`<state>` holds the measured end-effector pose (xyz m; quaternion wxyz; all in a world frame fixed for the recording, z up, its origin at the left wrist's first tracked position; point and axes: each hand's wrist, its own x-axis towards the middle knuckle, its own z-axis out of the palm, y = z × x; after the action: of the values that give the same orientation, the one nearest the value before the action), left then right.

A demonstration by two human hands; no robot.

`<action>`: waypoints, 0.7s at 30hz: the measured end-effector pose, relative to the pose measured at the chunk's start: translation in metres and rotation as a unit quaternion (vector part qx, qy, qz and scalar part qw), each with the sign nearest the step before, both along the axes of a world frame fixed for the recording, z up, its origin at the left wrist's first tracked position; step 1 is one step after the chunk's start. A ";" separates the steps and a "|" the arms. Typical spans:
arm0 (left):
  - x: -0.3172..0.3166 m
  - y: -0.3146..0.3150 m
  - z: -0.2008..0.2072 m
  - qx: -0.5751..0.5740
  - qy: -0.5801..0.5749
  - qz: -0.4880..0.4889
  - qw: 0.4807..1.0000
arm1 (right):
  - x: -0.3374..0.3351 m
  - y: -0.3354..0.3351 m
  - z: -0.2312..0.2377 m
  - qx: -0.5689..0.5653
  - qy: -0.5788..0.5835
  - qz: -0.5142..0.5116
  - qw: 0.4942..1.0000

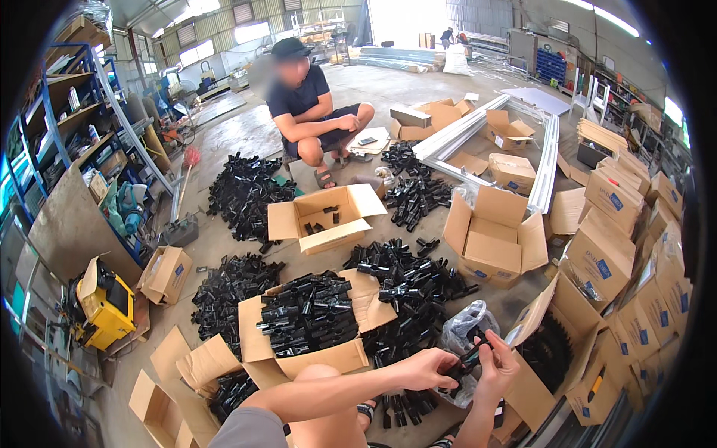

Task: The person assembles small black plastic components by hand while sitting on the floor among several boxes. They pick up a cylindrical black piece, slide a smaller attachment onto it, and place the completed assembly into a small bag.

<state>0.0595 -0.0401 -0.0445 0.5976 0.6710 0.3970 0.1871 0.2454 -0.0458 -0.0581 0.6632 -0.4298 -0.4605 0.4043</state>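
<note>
My left hand (426,370) reaches across from the lower left, its fingers closed on a black tubular fitting (469,361). My right hand (496,367) pinches the same piece from the other side, so both hands meet on it. Whether a second small part is in the grip I cannot make out. Just beyond the hands lies a clear plastic bag (469,322). Left of them stands an open carton (258,334) heaped with black fittings, and a loose pile of fittings (409,299) spreads over the floor behind. Close to my right hand is an open carton (582,317) with dark ribbed parts inside.
A person (310,104) squats beyond the piles. A carton with a few pieces (328,216) and an open carton (493,246) stand ahead. Stacked cartons (605,254) line the right, one bearing a yellow cutter (595,384). A yellow machine (104,310) sits left; white metal frames (545,164) lie behind.
</note>
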 end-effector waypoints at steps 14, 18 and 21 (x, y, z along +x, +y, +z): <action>0.009 -0.001 -0.005 0.093 0.063 0.038 0.993 | 0.010 0.002 -0.031 -0.058 0.009 -0.053 0.997; -0.018 0.013 -0.023 0.146 0.055 0.060 0.986 | -0.008 0.022 -0.028 -0.076 0.099 -0.122 0.985; -0.033 0.016 0.011 0.060 0.183 0.103 0.976 | 0.027 0.051 -0.054 -0.054 0.103 -0.145 0.983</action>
<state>0.0270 -0.0240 -0.0332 0.4508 0.6842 0.5547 0.1448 0.2726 0.0054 -0.1117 0.7342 -0.4833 -0.2998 0.3707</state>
